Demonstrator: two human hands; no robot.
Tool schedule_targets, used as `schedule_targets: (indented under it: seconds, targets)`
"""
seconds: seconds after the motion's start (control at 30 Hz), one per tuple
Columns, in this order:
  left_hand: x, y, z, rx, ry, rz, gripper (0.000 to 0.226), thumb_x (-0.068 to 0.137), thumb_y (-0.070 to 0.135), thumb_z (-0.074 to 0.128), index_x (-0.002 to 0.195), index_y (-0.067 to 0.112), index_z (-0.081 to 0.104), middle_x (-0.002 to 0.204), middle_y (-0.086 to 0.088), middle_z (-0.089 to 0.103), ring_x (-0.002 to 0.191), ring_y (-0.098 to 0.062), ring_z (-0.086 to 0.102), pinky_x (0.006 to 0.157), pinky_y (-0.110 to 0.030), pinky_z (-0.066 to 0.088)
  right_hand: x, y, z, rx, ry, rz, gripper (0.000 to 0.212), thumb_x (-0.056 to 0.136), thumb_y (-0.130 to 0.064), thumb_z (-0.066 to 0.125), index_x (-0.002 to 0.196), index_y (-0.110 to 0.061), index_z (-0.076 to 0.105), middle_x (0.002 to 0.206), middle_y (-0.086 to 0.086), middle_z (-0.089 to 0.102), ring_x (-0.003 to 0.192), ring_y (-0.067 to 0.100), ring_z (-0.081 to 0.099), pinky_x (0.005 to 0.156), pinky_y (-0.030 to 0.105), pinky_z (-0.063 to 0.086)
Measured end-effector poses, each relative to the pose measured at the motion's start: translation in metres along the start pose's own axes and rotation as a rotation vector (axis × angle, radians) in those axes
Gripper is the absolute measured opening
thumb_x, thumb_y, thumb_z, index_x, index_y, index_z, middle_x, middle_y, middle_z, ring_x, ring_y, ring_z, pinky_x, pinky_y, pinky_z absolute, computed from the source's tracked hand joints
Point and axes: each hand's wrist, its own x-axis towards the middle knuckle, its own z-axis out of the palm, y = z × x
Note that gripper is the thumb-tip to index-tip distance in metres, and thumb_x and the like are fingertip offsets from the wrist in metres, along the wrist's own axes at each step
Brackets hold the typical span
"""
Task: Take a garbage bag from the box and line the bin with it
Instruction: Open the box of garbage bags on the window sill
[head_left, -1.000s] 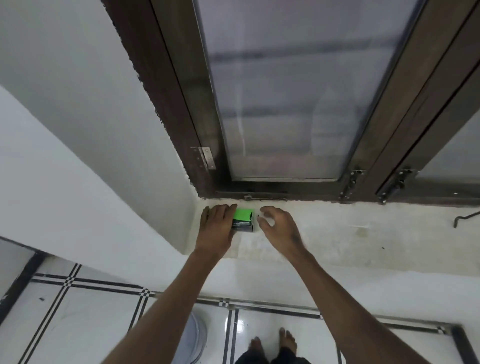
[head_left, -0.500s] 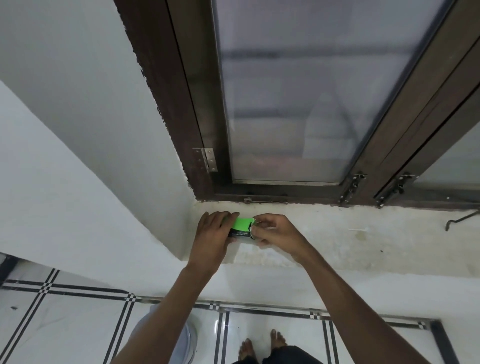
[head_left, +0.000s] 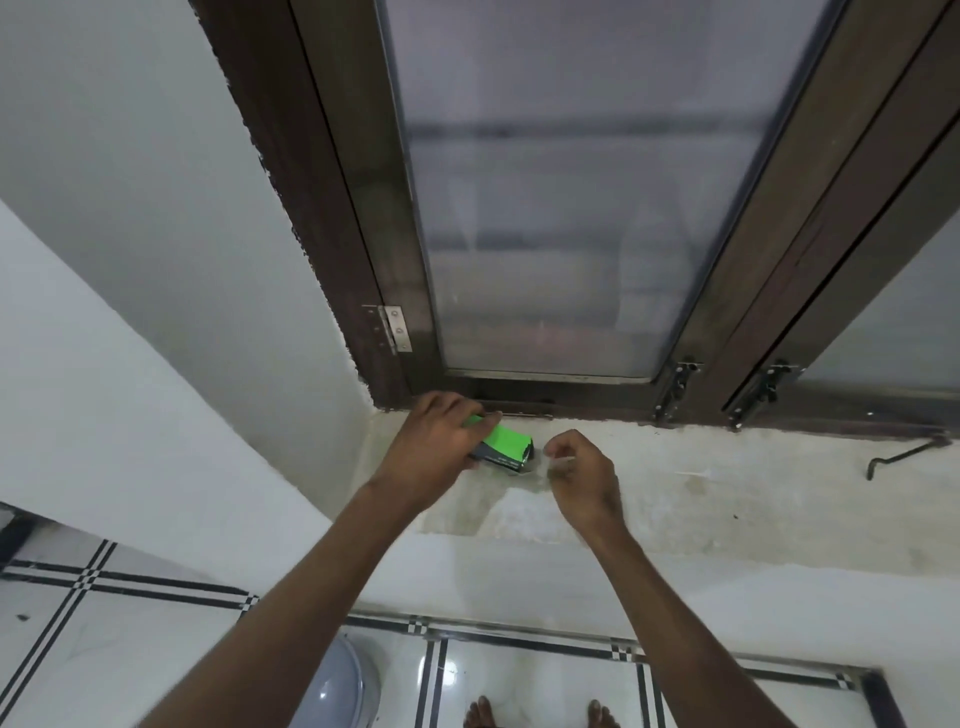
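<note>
A small green and black cardboard box (head_left: 503, 448) is gripped by the left hand (head_left: 435, 451) above the pale concrete window sill (head_left: 727, 493). A thin whitish strip (blurred) is pinched by the curled right hand (head_left: 582, 475) just beside the box's open end. A grey round bin (head_left: 337, 686) is partly seen on the tiled floor (head_left: 78, 634) below.

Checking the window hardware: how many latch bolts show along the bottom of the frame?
2. One latch bolt sits at the first sash's lower right corner; the other latch bolt is just right of it. More may lie outside the view.

Dim, soft daylight through frosted window (head_left: 545, 208); wide-angle edge distortion.
</note>
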Motion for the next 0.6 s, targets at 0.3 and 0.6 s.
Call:
schedule_targets:
  seconds: [0.3, 0.6]
  targets:
    - [0.042, 0.021, -0.036, 0.168, -0.110, 0.162, 0.078, 0.043, 0.040, 0.094, 0.115, 0.020, 0.070, 0.099, -0.004, 0.070, 0.093, -0.027, 0.066, 0.081, -0.037, 0.049, 0.002, 0.003, -0.041, 0.743, -0.400, 0.351, 0.011, 0.095, -0.013, 0.065, 0.100, -0.008, 0.073, 0.089, 0.007, 0.075, 0.078, 0.014, 0.071, 0.066, 0.022, 0.054]
    - [0.057, 0.046, -0.043, 0.213, -0.174, 0.166, 0.075, 0.051, 0.040, 0.092, 0.119, 0.019, 0.069, 0.104, -0.007, 0.070, 0.098, -0.028, 0.065, 0.084, -0.040, 0.049, 0.003, 0.019, -0.047, 0.920, -0.365, 0.402, 0.026, 0.096, -0.007, 0.062, 0.115, -0.020, 0.072, 0.080, -0.003, 0.071, 0.065, 0.010, 0.050, 0.052, 0.020, 0.036]
